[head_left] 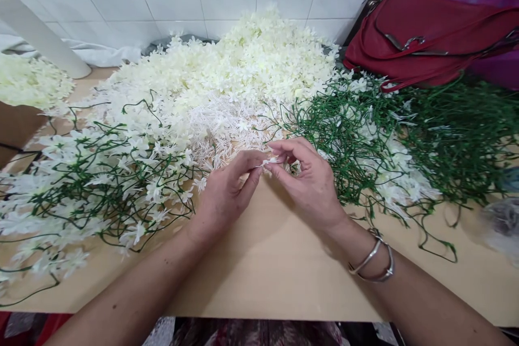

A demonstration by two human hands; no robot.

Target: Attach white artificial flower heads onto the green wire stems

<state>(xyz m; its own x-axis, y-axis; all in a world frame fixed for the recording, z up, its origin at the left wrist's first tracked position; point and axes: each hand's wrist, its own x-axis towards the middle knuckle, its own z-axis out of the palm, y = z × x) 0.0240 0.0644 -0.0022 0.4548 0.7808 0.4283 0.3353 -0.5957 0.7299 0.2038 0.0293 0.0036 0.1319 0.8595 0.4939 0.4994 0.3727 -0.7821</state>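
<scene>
My left hand (227, 189) and my right hand (310, 181) meet over the middle of a light wooden table (275, 270). Both pinch one small white artificial flower piece (271, 161) between their fingertips. Just beyond the fingers lies a heap of thin white flower centres (227, 130). Behind that rises a big pile of cream petals (251, 65). My right wrist wears metal bangles (375, 259).
Green wire stems with white flowers attached (93, 184) spread over the table's left. Bare and part-filled green stems (405, 135) cover the right. A red bag (430, 38) sits at the back right, a white post (44, 38) at the back left, a white tiled wall behind.
</scene>
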